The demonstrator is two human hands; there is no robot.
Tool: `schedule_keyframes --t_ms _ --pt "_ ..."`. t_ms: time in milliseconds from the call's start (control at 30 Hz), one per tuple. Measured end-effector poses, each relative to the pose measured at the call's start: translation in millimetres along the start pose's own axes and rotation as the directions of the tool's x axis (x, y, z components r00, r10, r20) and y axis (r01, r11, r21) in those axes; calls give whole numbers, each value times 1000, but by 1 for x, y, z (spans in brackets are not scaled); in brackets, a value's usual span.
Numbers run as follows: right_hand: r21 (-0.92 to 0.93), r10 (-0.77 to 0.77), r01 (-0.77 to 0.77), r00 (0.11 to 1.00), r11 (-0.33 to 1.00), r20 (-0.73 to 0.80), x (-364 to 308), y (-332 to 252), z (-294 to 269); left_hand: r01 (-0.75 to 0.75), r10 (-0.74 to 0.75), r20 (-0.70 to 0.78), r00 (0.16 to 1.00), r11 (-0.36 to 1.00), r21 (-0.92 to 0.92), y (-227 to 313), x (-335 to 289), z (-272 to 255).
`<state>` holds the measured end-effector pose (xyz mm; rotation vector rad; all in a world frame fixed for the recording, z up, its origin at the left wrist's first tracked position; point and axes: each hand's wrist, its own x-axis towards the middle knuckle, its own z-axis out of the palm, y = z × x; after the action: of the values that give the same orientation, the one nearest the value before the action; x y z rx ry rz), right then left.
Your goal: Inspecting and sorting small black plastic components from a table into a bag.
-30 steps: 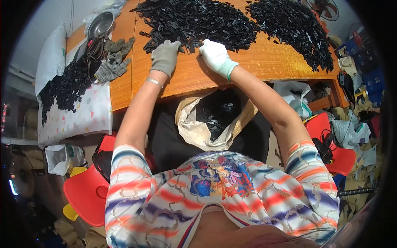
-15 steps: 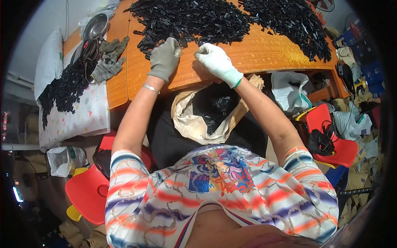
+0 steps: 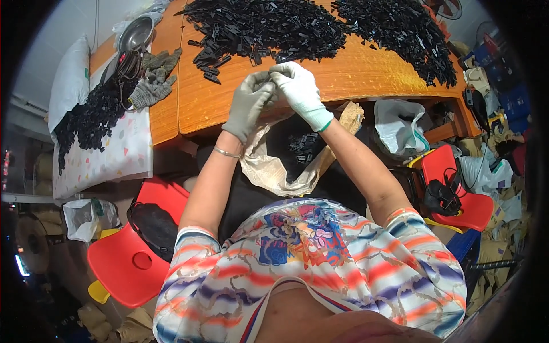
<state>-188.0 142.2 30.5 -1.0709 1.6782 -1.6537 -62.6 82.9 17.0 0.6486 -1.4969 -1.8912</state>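
Note:
My left hand point(image 3: 250, 106), in a grey glove, and my right hand point(image 3: 301, 94), in a white glove with a green cuff, meet fingertip to fingertip over the table's near edge. Both are closed in a pinch; anything between the fingers is too small or hidden to make out. Just beyond them lies a large heap of small black plastic pieces point(image 3: 263, 28), with several strays at its near left. Below my hands, an open cream-coloured sack point(image 3: 274, 174) with black pieces point(image 3: 305, 146) inside rests at my lap.
A second black heap point(image 3: 400, 40) covers the table's point(image 3: 366, 71) far right. At left are a metal bowl point(image 3: 136, 35), grey knitted gloves point(image 3: 154, 86) and more black pieces point(image 3: 86, 123) on a patterned cloth point(image 3: 128, 143). Red chairs point(image 3: 123, 266) flank me; a white bag point(image 3: 397, 123) hangs right.
My left hand has moved right and nearer to me, bringing its fingertips against my right hand's. My right hand has barely shifted. Stray black pieces at the heap's near left now show.

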Motion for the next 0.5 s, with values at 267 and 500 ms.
schedule_keyframes --t_ms 267,500 --pt "-2 -49 49 999 999 -1 -8 7 2 82 -87 12 996 873 -481 -9 -12 1" --pt "33 -80 82 996 996 -42 -8 5 -6 166 -155 61 986 876 -454 -6 -13 0"
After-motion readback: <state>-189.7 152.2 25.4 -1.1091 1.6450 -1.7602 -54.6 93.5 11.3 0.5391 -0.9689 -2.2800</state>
